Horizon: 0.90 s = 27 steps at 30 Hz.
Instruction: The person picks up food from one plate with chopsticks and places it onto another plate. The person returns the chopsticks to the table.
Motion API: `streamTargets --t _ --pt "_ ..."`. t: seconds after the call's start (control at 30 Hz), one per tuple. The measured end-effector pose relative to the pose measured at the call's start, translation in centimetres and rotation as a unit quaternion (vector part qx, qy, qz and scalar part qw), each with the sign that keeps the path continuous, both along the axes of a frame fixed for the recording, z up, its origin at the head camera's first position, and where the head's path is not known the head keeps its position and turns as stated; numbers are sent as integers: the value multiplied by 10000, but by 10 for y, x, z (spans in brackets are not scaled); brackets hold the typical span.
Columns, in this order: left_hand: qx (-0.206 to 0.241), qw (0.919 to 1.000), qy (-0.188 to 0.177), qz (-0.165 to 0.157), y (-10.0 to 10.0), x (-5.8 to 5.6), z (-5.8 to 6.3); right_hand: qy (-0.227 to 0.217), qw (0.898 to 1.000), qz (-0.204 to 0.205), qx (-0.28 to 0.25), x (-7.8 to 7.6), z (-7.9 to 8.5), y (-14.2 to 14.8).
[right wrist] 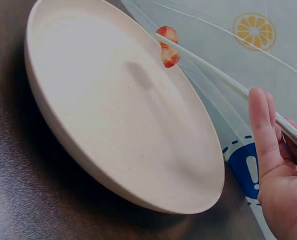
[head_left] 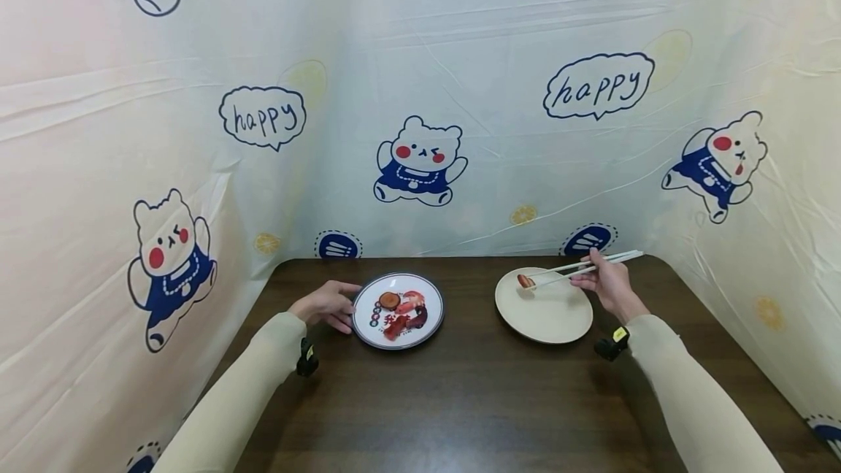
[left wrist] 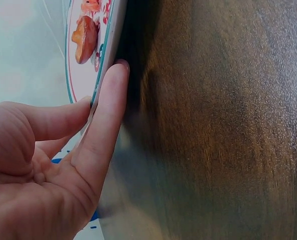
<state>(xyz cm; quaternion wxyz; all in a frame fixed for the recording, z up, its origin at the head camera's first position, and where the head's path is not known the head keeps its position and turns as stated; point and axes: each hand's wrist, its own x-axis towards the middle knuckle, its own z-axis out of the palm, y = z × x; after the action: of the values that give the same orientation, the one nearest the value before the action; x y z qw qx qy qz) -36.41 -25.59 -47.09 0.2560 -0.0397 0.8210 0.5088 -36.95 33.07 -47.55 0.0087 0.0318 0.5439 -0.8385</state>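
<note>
At the left, a white round plate (head_left: 401, 282) with a dark rim and red and dark printing carries several pieces of food, among them a brown one (head_left: 389, 301). My left hand (head_left: 331, 305) pinches its left edge; in the left wrist view the thumb (left wrist: 63, 120) lies on the rim and a finger (left wrist: 111, 95) beneath it. My right hand (head_left: 611, 287) holds a pair of pale chopsticks (head_left: 620, 258). Their tips grip a small reddish-brown piece of food (head_left: 525, 281), raised over the far-left part of a plain cream plate (head_left: 552, 316). Its shadow falls on that plate in the right wrist view.
Both plates stand on a dark brown wooden table (head_left: 460, 400), near its far edge. A pale printed curtain (head_left: 493, 166) hangs behind and along both sides. Each wrist wears a small black camera (head_left: 612, 344).
</note>
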Motion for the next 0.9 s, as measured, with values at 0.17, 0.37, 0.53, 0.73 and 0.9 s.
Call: streamTargets --t 0.17,0.37,0.53,0.73,0.9 --pt "-9 10000 -23 -9 -1 0 -1 -35 9999 105 -35 -4 3 -1" --pt "-7 10000 -15 21 0 0 0 98 9998 175 78 -9 11 -4" --pt "-10 10000 13 8 0 0 1 139 9994 293 95 -14 17 -6" --pt "-3 10000 -22 13 -1 1 0 74 9991 383 170 -19 23 -10" --pt "-2 10000 -8 6 0 0 0 76 9981 493 364 -25 27 -14"
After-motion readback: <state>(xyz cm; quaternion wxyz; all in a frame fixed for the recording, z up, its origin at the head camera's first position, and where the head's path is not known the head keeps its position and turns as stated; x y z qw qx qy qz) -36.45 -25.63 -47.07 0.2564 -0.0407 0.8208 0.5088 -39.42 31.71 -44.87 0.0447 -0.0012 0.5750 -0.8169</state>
